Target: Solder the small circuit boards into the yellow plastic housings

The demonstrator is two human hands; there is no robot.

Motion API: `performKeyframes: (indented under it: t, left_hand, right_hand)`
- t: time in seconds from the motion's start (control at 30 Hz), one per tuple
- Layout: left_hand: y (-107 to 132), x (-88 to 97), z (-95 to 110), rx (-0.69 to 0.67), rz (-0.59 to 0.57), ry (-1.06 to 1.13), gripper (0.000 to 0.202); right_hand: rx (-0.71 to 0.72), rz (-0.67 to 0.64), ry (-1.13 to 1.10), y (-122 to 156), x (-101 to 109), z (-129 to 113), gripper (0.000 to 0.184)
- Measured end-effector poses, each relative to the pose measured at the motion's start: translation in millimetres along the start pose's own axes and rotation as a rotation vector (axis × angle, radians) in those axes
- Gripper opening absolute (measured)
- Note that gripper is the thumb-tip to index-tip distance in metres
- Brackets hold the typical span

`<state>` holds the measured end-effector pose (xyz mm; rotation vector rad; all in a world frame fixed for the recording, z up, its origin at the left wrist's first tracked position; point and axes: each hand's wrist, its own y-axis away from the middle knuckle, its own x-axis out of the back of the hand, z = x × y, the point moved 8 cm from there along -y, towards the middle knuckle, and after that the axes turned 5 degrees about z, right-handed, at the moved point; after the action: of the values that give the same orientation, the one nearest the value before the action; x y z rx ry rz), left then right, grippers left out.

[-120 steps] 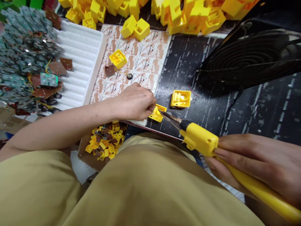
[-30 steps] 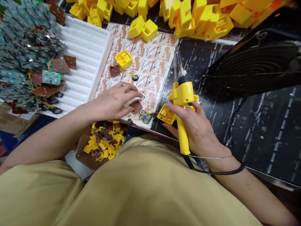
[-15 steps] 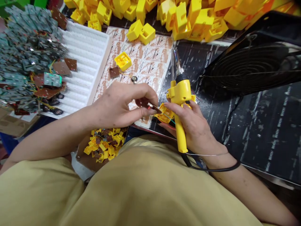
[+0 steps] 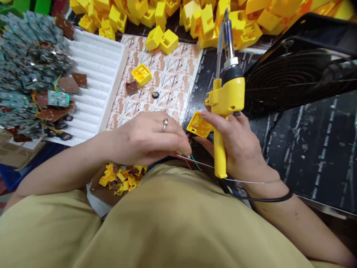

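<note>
My right hand [image 4: 237, 143] is wrapped round a yellow soldering gun [image 4: 227, 98], its metal tip pointing away from me. The same hand also pinches a small open yellow plastic casing [image 4: 199, 125] between thumb and fingers. My left hand [image 4: 152, 137], with a ring on one finger, is closed just left of the casing. At its fingertips, thin red and green wires [image 4: 196, 162] stick out; whatever else lies inside the fingers is hidden. A silvery solder wire [image 4: 205, 163] runs from near the left fingers towards the gun's handle.
Beyond my hands lie a yellow casing [image 4: 141, 74], a brown circuit board [image 4: 131, 88] and a small round part [image 4: 155, 95]. Many boards crowd a white foam tray [image 4: 96, 52] on the left. Yellow casings [image 4: 169, 41] are heaped at the back. A black fan [image 4: 295, 74] stands right.
The soldering gun has moved up and slightly right with my right hand. My left hand has turned over and drawn back from the casing; the brown board in its fingers no longer shows.
</note>
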<state>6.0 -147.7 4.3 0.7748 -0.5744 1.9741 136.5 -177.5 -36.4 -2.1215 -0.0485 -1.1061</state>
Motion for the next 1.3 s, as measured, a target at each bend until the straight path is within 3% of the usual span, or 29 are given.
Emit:
performKeyframes:
  t: [0.07,0.1,0.23,0.3,0.37,0.43,0.53,0.6,0.73,0.8,0.87,1.0,1.13,1.2,1.3]
  left_hand:
    - [2.6,5.5,8.0,-0.017,0.020,0.084,0.023]
    - [4.5,13.7,9.7,-0.018,0.095,0.140,0.020]
    - [22.4,61.6,-11.7,0.052,0.621,0.316,0.005]
    - [26.8,72.1,-34.9,0.126,0.718,0.301,0.011]
    - [23.1,70.2,-62.6,0.250,0.638,0.232,0.018]
    - [19.3,61.5,-86.6,0.400,0.480,0.034,0.024]
    - [17.8,50.7,-88.0,0.462,0.343,-0.425,0.028]
    - [15.2,36.1,-63.9,0.349,0.316,-0.588,0.023]
    - [14.0,-18.6,0.9,-0.135,0.246,-0.627,0.016]
    - [17.7,-41.0,10.9,-0.247,0.247,-0.684,0.014]
    - [20.6,-50.9,6.0,-0.250,0.299,-0.698,0.012]
    - [20.3,-43.7,-17.4,-0.118,0.354,-0.432,0.011]
    - [9.5,-36.1,-52.3,0.261,0.226,0.083,0.013]
    - [5.1,-35.5,-65.6,0.431,0.188,0.163,0.015]
    - [-5.0,-35.5,-73.6,0.500,0.132,0.105,0.014]
  right_hand:
    - [0.013,-0.017,0.034,0.3,-4.6,1.0,0.059]
    - [0.022,-0.019,0.046,0.8,-6.4,0.8,0.058]
    - [0.047,-0.045,0.063,3.6,-12.3,-2.8,0.056]
    - [0.041,-0.063,0.052,4.5,-14.4,-4.6,0.055]
    - [0.036,-0.068,0.045,4.8,-15.5,-6.8,0.051]
    - [0.041,-0.066,0.045,5.3,-16.3,-9.5,0.047]
    - [0.053,-0.080,0.056,7.8,-19.2,-11.6,0.046]
    - [0.042,-0.086,0.055,10.1,-21.0,-9.7,0.048]
    - [0.012,-0.067,0.036,13.1,-22.4,-4.3,0.050]
    - [0.016,-0.064,0.028,13.6,-23.1,-3.7,0.050]
    - [0.021,-0.064,0.016,13.8,-23.1,-3.6,0.051]
    - [0.034,-0.072,-0.008,16.4,-22.0,-3.4,0.049]
    - [0.063,-0.079,-0.025,20.9,-19.2,-5.0,0.044]
    - [0.061,-0.023,-0.047,21.0,-9.2,-5.4,0.045]
    - [0.020,0.159,-0.096,20.8,23.1,-3.4,0.037]
